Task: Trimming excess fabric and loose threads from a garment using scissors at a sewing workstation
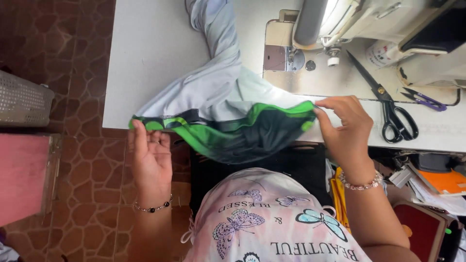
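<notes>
A light grey garment (213,82) with a green and black hem band (233,128) hangs over the front edge of the white sewing table (150,43). My left hand (150,157) pinches the band's left end, below the table edge. My right hand (344,128) pinches the band's right end at the table edge. The band is stretched open between both hands. The grey fabric trails up toward the far side of the table, left of the sewing machine (349,22).
Large black scissors (388,104) and small purple snips (424,100) lie right of my right hand. A grey basket (24,99) and a pink surface (22,177) stand at the left on the brown tiled floor. Papers and an orange item (444,182) sit low right.
</notes>
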